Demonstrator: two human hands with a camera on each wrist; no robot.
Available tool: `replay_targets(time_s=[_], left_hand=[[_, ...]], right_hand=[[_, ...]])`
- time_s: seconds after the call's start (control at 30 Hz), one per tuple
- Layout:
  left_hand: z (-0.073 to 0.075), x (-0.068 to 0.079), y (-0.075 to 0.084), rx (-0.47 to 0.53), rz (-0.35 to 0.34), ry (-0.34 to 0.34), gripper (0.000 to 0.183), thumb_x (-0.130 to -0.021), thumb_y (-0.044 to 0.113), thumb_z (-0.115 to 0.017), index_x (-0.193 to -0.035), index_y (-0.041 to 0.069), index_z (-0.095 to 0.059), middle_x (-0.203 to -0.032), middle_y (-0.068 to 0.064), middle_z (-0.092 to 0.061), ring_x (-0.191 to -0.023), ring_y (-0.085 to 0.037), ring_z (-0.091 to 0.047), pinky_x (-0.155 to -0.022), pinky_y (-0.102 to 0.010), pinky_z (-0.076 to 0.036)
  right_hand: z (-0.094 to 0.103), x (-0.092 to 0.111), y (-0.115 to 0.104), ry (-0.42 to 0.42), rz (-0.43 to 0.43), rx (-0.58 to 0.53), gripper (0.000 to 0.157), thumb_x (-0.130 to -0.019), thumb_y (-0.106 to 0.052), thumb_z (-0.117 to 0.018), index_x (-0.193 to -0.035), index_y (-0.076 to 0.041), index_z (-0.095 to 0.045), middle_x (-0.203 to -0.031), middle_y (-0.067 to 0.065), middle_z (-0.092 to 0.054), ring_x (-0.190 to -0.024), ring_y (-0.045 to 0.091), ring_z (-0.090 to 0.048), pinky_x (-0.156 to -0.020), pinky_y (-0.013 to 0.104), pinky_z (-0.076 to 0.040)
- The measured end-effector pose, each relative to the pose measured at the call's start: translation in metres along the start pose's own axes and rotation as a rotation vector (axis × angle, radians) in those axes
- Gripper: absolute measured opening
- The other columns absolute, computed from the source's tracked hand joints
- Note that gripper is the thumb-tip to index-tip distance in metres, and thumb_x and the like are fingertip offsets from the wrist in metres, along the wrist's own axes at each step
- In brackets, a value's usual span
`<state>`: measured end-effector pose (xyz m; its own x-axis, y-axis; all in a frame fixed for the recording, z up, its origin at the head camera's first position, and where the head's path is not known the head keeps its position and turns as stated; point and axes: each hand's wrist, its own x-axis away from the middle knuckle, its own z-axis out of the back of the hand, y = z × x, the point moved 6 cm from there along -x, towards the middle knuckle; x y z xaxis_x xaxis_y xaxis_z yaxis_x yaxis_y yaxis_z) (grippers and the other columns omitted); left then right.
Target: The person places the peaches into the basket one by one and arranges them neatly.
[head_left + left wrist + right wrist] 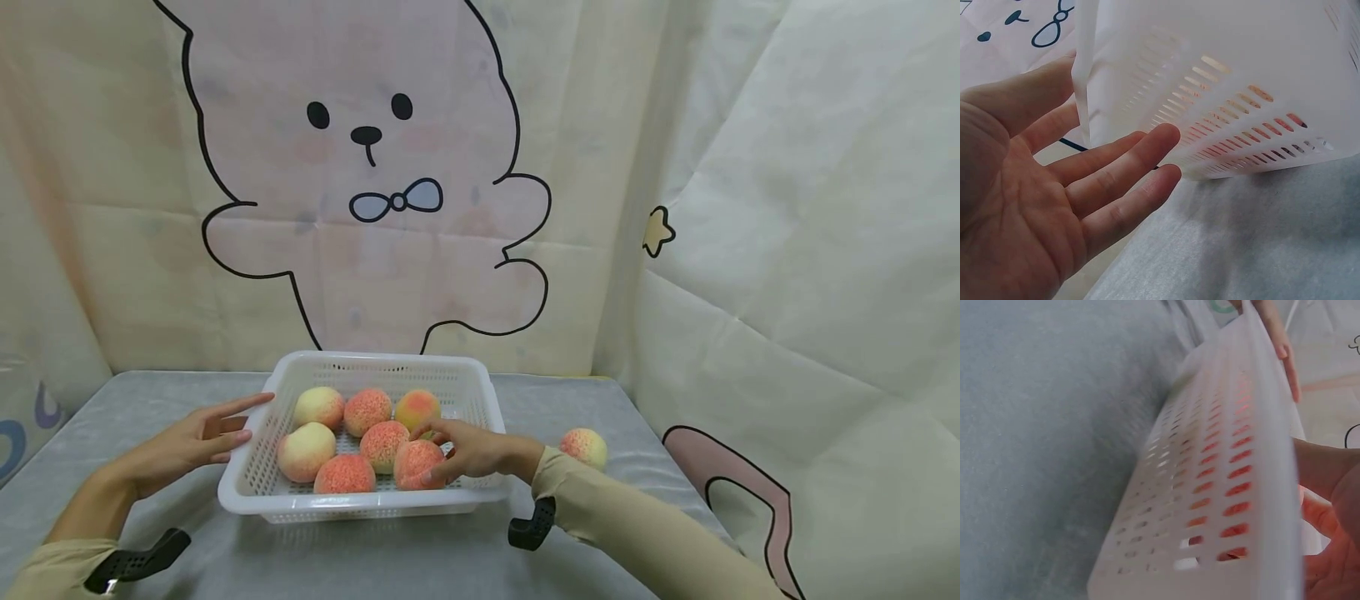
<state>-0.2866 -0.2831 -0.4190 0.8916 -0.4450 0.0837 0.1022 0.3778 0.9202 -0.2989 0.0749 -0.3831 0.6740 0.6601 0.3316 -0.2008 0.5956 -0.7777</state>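
Note:
A white perforated plastic basket (360, 502) stands on the table with several peaches inside, among them a pale yellow-and-red peach (306, 454) at the left and an orange-yellow peach (417, 407) at the back. My right hand (480, 450) reaches over the basket's right side and holds a red peach (415, 467) near the front right, thumb and fingers curled about it. In the right wrist view the basket wall hides that peach and part of the hand. At the left rim is my left hand (191, 437), its relaxed fingers touching the basket (1147, 50) and holding nothing.
One more peach (584, 448) lies on the grey cloth-covered table (172, 383) to the right of the basket, close to the right forearm. A curtain with a cartoon bear (360, 275) hangs behind the table, and a pale curtain (787, 250) hangs at the right.

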Motion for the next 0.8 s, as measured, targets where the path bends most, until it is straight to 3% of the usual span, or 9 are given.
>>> replay_targets(time_s=[0.17, 0.23, 0.43, 0.53, 0.7, 0.8], left_hand=[[0.000, 0.000, -0.001, 0.001, 0.005, 0.000, 0.067, -0.106, 0.024, -0.051, -0.163, 0.015, -0.016, -0.163, -0.034, -0.018, -0.133, -0.037, -0.054, -0.095, -0.059, -0.054], [0.000, 0.000, -0.001, 0.000, 0.007, 0.004, 0.068, -0.106, 0.024, -0.051, -0.163, 0.015, -0.016, -0.163, -0.034, -0.018, -0.133, -0.039, -0.054, -0.095, -0.059, -0.054], [-0.002, 0.000, 0.001, -0.008, 0.010, 0.012, 0.069, -0.105, 0.025, -0.052, -0.163, 0.015, -0.016, -0.163, -0.035, -0.018, -0.133, -0.042, -0.053, -0.095, -0.060, -0.054], [-0.002, 0.000, 0.002, -0.008, 0.009, 0.014, 0.069, -0.105, 0.025, -0.052, -0.163, 0.015, -0.016, -0.163, -0.035, -0.019, -0.132, -0.041, -0.054, -0.095, -0.060, -0.054], [-0.001, 0.000, 0.000, -0.008, 0.009, 0.013, 0.068, -0.106, 0.024, -0.051, -0.163, 0.016, -0.016, -0.163, -0.034, -0.019, -0.132, -0.039, -0.055, -0.095, -0.060, -0.054], [-0.001, 0.001, -0.001, -0.002, 0.007, 0.009, 0.067, -0.106, 0.024, -0.051, -0.163, 0.016, -0.017, -0.163, -0.034, -0.018, -0.130, -0.027, -0.057, -0.095, -0.060, -0.053]], right_hand=[[-0.005, -0.002, 0.005, -0.018, -0.010, 0.033, 0.054, -0.091, -0.009, -0.073, -0.139, -0.019, -0.052, -0.142, 0.016, -0.050, -0.101, 0.020, -0.062, -0.077, 0.031, -0.053], [-0.007, -0.004, 0.006, -0.028, -0.003, 0.037, 0.054, -0.092, -0.008, -0.072, -0.140, -0.018, -0.051, -0.144, 0.016, -0.049, -0.110, 0.024, -0.060, -0.078, 0.031, -0.053], [-0.010, -0.007, 0.006, -0.043, 0.016, 0.097, 0.051, -0.093, -0.006, -0.070, -0.139, -0.019, -0.053, -0.151, 0.006, -0.046, -0.139, 0.027, -0.045, -0.104, 0.040, -0.048], [-0.011, -0.007, 0.005, -0.045, 0.023, 0.128, 0.050, -0.094, -0.008, -0.069, -0.140, -0.018, -0.053, -0.151, 0.005, -0.047, -0.143, 0.028, -0.043, -0.114, 0.045, -0.042], [-0.011, -0.007, 0.005, -0.066, 0.019, 0.142, 0.051, -0.097, -0.015, -0.067, -0.145, -0.018, -0.051, -0.155, 0.004, -0.045, -0.145, 0.026, -0.041, -0.118, 0.045, -0.039], [-0.010, -0.006, 0.006, -0.077, 0.010, 0.130, 0.052, -0.098, -0.020, -0.066, -0.147, -0.017, -0.049, -0.156, 0.006, -0.045, -0.145, 0.025, -0.042, -0.117, 0.043, -0.040]])
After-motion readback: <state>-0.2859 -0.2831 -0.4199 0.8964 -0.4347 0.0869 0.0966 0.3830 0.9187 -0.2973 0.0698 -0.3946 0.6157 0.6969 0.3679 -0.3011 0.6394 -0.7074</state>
